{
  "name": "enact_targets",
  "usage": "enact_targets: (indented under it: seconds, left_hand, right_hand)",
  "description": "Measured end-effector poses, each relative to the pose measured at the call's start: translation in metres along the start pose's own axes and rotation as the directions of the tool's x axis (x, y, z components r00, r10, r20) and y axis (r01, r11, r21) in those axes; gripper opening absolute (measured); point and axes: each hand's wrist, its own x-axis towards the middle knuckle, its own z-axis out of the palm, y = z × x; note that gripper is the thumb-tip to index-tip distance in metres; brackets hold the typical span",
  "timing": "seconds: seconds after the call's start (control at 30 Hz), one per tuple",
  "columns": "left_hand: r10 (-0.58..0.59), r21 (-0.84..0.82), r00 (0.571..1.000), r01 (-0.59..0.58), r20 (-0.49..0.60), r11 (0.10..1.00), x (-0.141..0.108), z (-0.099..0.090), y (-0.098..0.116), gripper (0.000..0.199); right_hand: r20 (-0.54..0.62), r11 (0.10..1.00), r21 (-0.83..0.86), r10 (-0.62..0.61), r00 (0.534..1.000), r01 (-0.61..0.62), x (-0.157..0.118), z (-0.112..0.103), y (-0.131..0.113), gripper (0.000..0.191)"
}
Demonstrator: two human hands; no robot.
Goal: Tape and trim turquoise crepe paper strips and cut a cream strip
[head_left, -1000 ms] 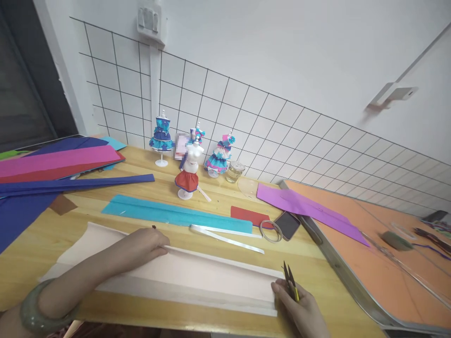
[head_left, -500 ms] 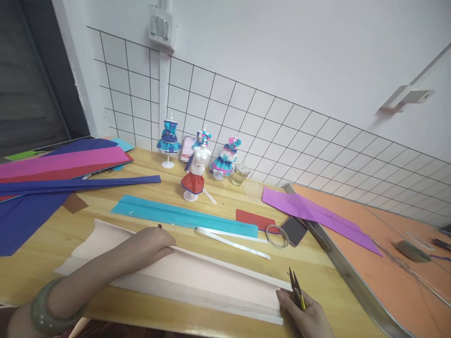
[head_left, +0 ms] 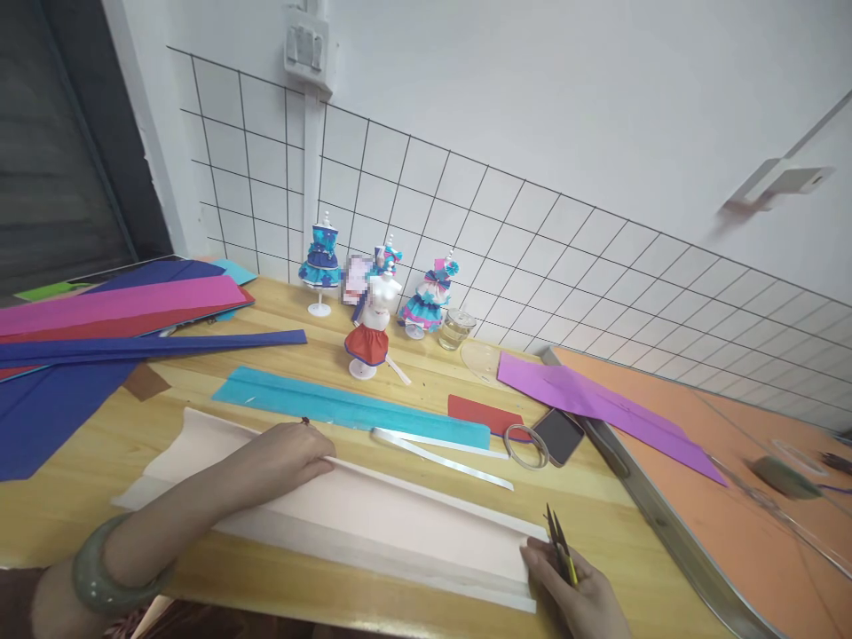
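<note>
A long pale pink sheet (head_left: 413, 519), with a folded strip along its far edge, lies across the front of the wooden table. My left hand (head_left: 289, 457) rests on it, fingers closed in a pinch on that far edge near the middle. At the sheet's right end, my right hand (head_left: 589, 595) pinches the corner between thumb and finger. The same hand also holds small scissors (head_left: 560, 541) with a yellow handle, blades pointing up and away. Beyond the sheet lie a turquoise strip (head_left: 346, 404) and a white ribbon (head_left: 443, 463).
A small dress form (head_left: 366, 344) in a red skirt stands behind the turquoise strip, with several dressed ones near the wire grid. Coloured sheets (head_left: 120, 306) pile up at left. A phone (head_left: 557, 435), a ring (head_left: 526, 446) and a purple sheet (head_left: 599, 404) lie at right.
My left forearm has shifted slightly to the right, and the sheet's left end with it. Both hands keep their grip. The view has moved a little.
</note>
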Motion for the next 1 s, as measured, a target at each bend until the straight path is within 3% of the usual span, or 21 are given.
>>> enact_targets:
  seconds: [0.5, 0.73, 0.9, 1.0]
  left_hand:
    - [-0.008, -0.005, 1.000, 0.008, 0.007, 1.000, -0.001, -0.002, 0.002, 0.029]
    - [0.039, 0.030, 0.996, -0.036, -0.083, 0.999, -0.004, -0.006, 0.003, 0.029]
    - [0.046, 0.141, 0.993, -0.030, -0.113, 0.990, -0.010, -0.014, 0.010, 0.026]
    - [0.111, 0.197, 0.980, -0.077, -0.165, 0.977, -0.016, -0.013, 0.013, 0.026]
  right_hand:
    - [0.018, 0.999, -0.036, -0.008, 1.000, 0.009, 0.005, -0.002, 0.011, 0.046]
    - [0.043, 0.999, 0.023, 0.045, 0.998, -0.046, 0.005, -0.002, 0.014, 0.044]
    - [-0.010, 0.998, 0.055, 0.004, 1.000, -0.003, 0.006, -0.003, 0.012, 0.042]
    - [0.001, 0.995, 0.093, 0.045, 0.999, -0.045, 0.005, -0.002, 0.010, 0.039]
